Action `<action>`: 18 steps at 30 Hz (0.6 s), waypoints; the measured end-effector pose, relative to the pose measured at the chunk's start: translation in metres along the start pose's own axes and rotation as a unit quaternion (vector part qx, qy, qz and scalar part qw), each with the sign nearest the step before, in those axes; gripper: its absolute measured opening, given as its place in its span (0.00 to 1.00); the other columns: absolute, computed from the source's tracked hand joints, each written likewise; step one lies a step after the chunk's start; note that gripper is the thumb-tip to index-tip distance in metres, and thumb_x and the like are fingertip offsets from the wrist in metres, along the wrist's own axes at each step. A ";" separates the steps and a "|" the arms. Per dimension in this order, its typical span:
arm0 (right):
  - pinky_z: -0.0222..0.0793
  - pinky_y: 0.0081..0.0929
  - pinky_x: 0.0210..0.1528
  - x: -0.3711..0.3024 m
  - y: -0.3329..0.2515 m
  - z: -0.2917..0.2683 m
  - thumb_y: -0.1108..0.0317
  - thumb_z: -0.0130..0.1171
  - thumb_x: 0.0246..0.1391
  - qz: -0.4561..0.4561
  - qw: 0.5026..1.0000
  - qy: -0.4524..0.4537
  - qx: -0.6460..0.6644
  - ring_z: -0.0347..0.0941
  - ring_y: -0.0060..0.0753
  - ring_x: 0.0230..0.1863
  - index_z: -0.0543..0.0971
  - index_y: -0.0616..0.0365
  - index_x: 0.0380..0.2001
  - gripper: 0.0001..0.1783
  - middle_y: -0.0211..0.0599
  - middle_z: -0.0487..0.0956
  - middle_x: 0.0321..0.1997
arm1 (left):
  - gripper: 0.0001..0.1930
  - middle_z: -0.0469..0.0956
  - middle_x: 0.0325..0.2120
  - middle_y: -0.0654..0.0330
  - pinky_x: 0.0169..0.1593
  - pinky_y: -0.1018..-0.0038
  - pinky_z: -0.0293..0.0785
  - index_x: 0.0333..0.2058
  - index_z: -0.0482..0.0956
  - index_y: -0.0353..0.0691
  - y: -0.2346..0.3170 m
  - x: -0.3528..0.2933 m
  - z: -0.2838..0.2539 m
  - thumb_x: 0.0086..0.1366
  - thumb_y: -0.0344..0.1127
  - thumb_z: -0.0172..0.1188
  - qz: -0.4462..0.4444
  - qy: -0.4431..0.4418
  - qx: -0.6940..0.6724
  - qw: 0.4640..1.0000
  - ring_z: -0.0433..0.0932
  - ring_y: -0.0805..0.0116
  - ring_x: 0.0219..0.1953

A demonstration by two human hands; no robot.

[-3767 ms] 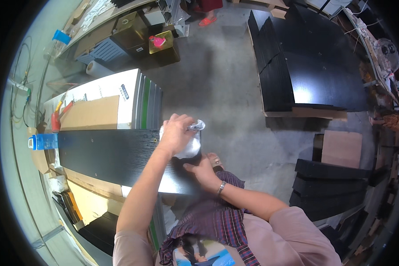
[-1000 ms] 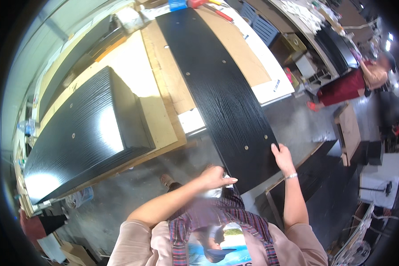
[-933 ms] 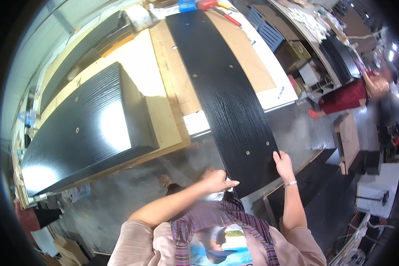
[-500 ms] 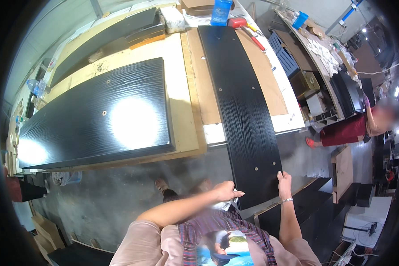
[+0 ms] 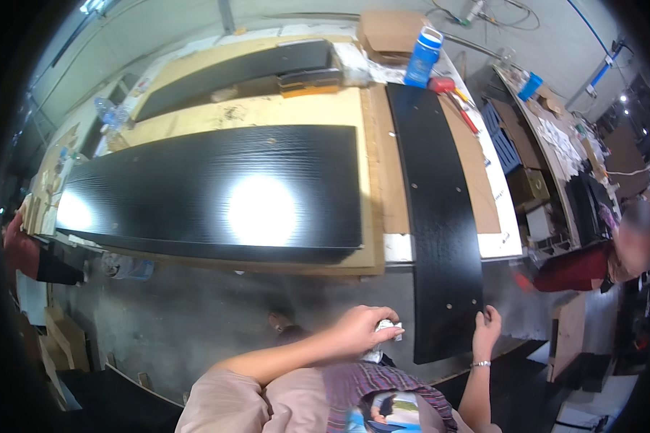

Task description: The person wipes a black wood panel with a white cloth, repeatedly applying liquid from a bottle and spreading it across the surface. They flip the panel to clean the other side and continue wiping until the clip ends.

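A long narrow black wood-grain panel (image 5: 440, 216) lies on the workbench and overhangs its near edge toward me. My right hand (image 5: 487, 326) grips the panel's near right corner. My left hand (image 5: 361, 330) is closed around a crumpled white cloth (image 5: 388, 332) just left of the panel's near end, not touching the panel. A wide black panel (image 5: 209, 191) lies flat on a plywood sheet (image 5: 267, 115) to the left, with glare spots on it.
A blue canister (image 5: 422, 56), a cardboard box (image 5: 388, 30) and red hand tools (image 5: 455, 97) sit at the bench's far end. Another dark panel (image 5: 238, 68) lies at the back. A person in red (image 5: 592, 263) stands at right. A plastic bottle (image 5: 112, 115) is at left.
The view has swung over the bench, so both panels now lie squarer in the picture. My right hand stays on the narrow panel's near corner and my left hand has closed on the cloth beside it.
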State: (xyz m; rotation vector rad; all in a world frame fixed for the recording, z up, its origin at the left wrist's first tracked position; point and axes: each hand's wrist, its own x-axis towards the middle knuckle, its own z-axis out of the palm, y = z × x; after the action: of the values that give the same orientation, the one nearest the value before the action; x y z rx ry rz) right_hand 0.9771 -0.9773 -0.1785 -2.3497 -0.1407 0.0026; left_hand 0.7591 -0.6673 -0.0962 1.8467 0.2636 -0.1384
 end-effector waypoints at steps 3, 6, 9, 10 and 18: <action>0.67 0.37 0.63 -0.028 -0.084 0.009 0.80 0.59 0.53 -0.086 0.996 0.006 0.010 0.73 0.45 0.58 0.77 0.67 0.51 0.20 0.47 0.75 0.57 | 0.16 0.84 0.39 0.49 0.44 0.63 0.80 0.45 0.83 0.35 0.041 -0.060 -0.078 0.64 0.40 0.67 0.187 0.174 -0.004 0.967 0.85 0.51 0.39; 0.66 0.38 0.63 -0.061 -0.172 0.032 0.82 0.58 0.50 -0.268 0.963 0.015 0.023 0.72 0.47 0.59 0.78 0.67 0.49 0.20 0.48 0.75 0.58 | 0.15 0.82 0.32 0.52 0.37 0.65 0.80 0.43 0.82 0.34 0.081 -0.089 -0.153 0.59 0.34 0.69 0.279 0.317 0.094 0.901 0.84 0.56 0.31; 0.66 0.42 0.62 -0.088 -0.262 0.061 0.82 0.58 0.49 -0.395 0.916 -0.017 0.065 0.72 0.52 0.59 0.78 0.67 0.48 0.20 0.50 0.75 0.59 | 0.22 0.80 0.36 0.55 0.36 0.63 0.77 0.47 0.78 0.38 0.089 -0.091 -0.193 0.57 0.42 0.72 0.305 0.425 0.285 0.804 0.82 0.57 0.34; 0.66 0.43 0.62 -0.094 -0.286 0.072 0.83 0.59 0.47 -0.436 0.896 -0.023 0.077 0.72 0.54 0.59 0.78 0.67 0.47 0.20 0.51 0.75 0.59 | 0.24 0.78 0.37 0.55 0.38 0.63 0.77 0.47 0.77 0.39 0.085 -0.090 -0.201 0.56 0.44 0.72 0.288 0.410 0.330 0.800 0.80 0.57 0.37; 0.64 0.47 0.66 -0.158 -0.399 0.144 0.79 0.64 0.46 -0.584 0.800 -0.113 0.080 0.68 0.56 0.63 0.78 0.64 0.51 0.24 0.49 0.74 0.60 | 0.16 0.85 0.42 0.55 0.47 0.64 0.79 0.47 0.84 0.46 -0.053 -0.280 -0.368 0.59 0.35 0.66 -0.102 0.553 0.285 0.776 0.84 0.55 0.45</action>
State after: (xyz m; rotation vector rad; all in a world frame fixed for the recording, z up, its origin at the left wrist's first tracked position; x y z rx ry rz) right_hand 0.7732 -0.6128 -0.0039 -1.7250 -1.6023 -0.2939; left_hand 0.4601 -0.3321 0.0249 2.2985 1.3681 0.8546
